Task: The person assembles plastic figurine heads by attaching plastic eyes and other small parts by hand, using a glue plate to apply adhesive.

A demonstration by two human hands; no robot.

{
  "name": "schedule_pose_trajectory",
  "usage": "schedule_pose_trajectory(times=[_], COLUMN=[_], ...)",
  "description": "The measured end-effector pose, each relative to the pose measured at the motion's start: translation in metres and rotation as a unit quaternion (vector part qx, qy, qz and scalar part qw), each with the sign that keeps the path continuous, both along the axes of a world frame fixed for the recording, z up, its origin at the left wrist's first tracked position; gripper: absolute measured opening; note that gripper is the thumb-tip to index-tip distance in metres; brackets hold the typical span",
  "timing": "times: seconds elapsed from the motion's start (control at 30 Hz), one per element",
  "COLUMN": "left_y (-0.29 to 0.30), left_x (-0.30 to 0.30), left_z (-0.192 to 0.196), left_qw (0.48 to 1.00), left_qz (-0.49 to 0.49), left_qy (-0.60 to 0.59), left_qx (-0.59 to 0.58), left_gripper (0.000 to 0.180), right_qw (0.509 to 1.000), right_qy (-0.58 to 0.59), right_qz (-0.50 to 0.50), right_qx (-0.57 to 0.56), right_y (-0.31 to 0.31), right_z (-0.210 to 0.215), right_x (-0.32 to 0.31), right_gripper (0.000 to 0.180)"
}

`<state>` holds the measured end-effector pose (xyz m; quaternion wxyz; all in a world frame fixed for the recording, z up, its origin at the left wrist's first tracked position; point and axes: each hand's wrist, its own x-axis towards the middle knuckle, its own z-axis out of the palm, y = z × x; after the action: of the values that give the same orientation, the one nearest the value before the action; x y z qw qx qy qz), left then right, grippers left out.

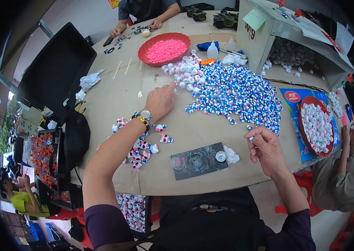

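Observation:
My left hand [160, 100] reaches over the table to the near edge of a pile of white rounded pieces [189, 75]. Its fingertips touch or nearly touch them; the thumb side is hidden, so whether it grips one does not show. At the right, my right hand [265, 151] pinches a small blue-and-white piece [251, 138] between thumb and fingers. Just beyond it spreads a large heap of similar blue-and-white pieces [239, 94]. Below my left forearm lie several small figures [137, 154] in white, pink, black and blue.
A dark rectangular plate [196, 162] with a round metal cap [221, 156] lies near the front edge. Red bowls hold pink pieces [166, 51] and white pieces [316, 127]. A squeeze bottle [212, 51] stands beyond the heap. Other people sit across and at the right.

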<state>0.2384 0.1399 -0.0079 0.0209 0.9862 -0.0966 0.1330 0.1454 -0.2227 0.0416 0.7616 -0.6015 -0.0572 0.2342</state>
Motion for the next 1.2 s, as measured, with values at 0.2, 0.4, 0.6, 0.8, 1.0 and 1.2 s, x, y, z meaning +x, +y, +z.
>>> schedule_pose_trajectory(times=[0.2,0.4,0.6,0.8,1.0,1.2], left_y=[0.0,0.013,0.011,-0.036,-0.116,-0.135], left_x=[-0.004,-0.005,-0.043,-0.173,-0.245,-0.24], left_z=[-0.002,-0.005,0.06,0.075,0.034,0.009], left_qw=[0.998,0.983,0.576,0.257,0.021,0.029], left_qz=[0.06,0.075,0.081,-0.086,0.004,0.04], left_qy=[-0.013,-0.062,0.083,0.188,0.288,0.295], left_qx=[-0.021,-0.159,-0.809,-0.944,-0.957,-0.954], left_gripper=[0.017,0.019,0.021,0.035,0.038,0.035], right_qw=[0.999,0.998,1.0,0.994,0.993,0.985], right_qy=[0.037,0.05,0.017,-0.1,-0.115,-0.162], right_qz=[0.0,-0.008,-0.008,-0.041,0.005,0.004], right_qx=[0.032,0.046,-0.002,-0.021,-0.04,-0.061], right_y=[0.001,-0.005,-0.009,0.012,0.016,0.018], right_z=[0.005,0.006,-0.004,-0.006,-0.021,-0.024], right_x=[-0.014,-0.024,-0.018,-0.014,-0.014,-0.019], right_gripper=[0.029,0.028,0.025,0.018,0.017,0.015])
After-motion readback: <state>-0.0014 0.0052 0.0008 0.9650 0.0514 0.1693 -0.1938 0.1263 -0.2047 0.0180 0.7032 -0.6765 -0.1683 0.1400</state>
